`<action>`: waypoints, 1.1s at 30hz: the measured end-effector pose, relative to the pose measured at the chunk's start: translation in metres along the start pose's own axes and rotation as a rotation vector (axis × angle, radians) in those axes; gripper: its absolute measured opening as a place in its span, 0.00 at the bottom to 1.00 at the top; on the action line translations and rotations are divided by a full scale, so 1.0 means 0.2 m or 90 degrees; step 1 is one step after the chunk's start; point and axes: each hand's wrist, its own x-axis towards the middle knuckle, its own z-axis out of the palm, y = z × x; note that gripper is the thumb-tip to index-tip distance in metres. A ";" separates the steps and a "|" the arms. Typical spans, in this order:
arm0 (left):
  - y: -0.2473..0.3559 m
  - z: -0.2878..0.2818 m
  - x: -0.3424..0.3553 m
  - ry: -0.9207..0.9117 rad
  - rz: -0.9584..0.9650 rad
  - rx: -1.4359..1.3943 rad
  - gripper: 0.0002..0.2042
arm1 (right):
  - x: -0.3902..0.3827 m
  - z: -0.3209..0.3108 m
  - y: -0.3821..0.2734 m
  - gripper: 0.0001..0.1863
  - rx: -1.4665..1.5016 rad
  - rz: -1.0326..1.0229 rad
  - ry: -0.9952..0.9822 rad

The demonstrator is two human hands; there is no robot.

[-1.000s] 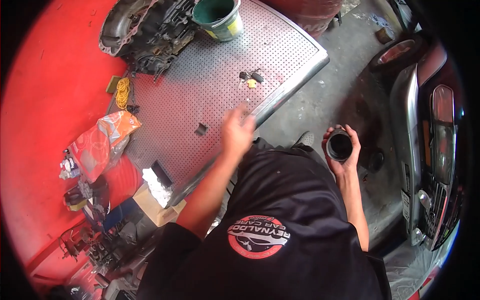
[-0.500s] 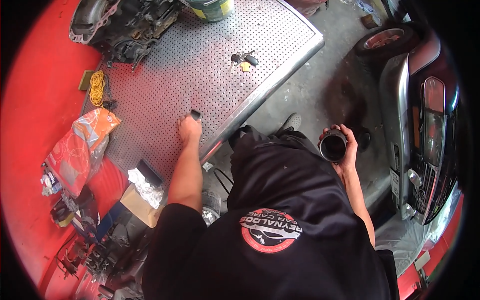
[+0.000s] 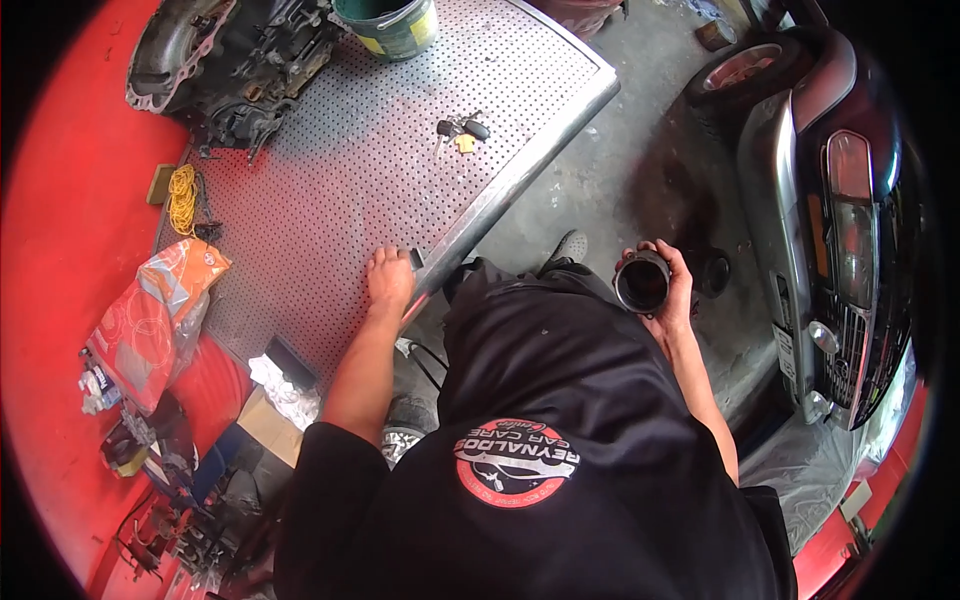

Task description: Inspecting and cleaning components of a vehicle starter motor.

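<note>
My left hand [image 3: 390,278] is over the perforated metal tabletop [image 3: 330,190], near its rounded front edge. Its fingers are closed around a small dark block [image 3: 416,259], which sticks out on the right side of the fingertips; its exact kind I cannot make out. Out over the floor, to the right of the table, my right hand [image 3: 676,290] grips a black round cup-like part [image 3: 642,284]. The part's hollow opening faces up toward me, and my fingers wrap its far and right sides.
On the table are a key bunch [image 3: 462,131], a green bucket [image 3: 395,28], a greasy metal engine or gearbox housing [image 3: 240,75] and yellow cord [image 3: 183,200]. An orange plastic bag [image 3: 165,300] hangs at its left. A car front [image 3: 840,250] stands at right, a wheel [image 3: 742,68] beyond it.
My left hand has slid right across the tabletop with the small block, closer to the front edge. My right hand still holds the black part. The whole view has shifted slightly.
</note>
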 end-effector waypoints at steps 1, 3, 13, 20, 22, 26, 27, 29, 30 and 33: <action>-0.01 0.01 0.01 -0.026 0.029 0.045 0.16 | 0.00 0.00 -0.01 0.13 -0.005 0.010 -0.008; -0.01 0.04 -0.03 -0.010 0.039 0.049 0.15 | 0.00 0.01 -0.02 0.13 -0.006 0.014 -0.013; 0.12 -0.03 -0.08 -0.025 0.045 -0.028 0.22 | -0.06 0.00 -0.03 0.14 0.055 0.022 0.011; 0.08 -0.01 -0.07 -0.061 -0.060 -0.034 0.26 | -0.06 -0.04 -0.03 0.13 0.077 0.037 0.007; 0.02 0.01 -0.02 -0.040 -0.156 -0.044 0.26 | -0.05 -0.05 -0.03 0.14 0.072 0.028 0.006; -0.13 0.01 0.05 -0.043 -0.422 -0.073 0.25 | -0.06 -0.08 -0.04 0.15 0.076 0.037 -0.020; -0.15 0.00 0.06 -0.043 -0.418 -0.074 0.25 | -0.06 -0.08 -0.04 0.15 0.077 0.033 -0.018; -0.15 -0.06 0.09 -0.116 -0.496 -0.094 0.25 | -0.07 -0.08 -0.05 0.17 0.069 0.040 0.010; -0.14 -0.09 0.10 -0.125 -0.497 -0.091 0.25 | -0.06 -0.10 -0.05 0.18 0.080 0.051 0.025; -0.11 -0.19 0.12 -0.167 -0.492 -0.134 0.27 | -0.09 -0.09 -0.05 0.20 0.118 0.026 -0.070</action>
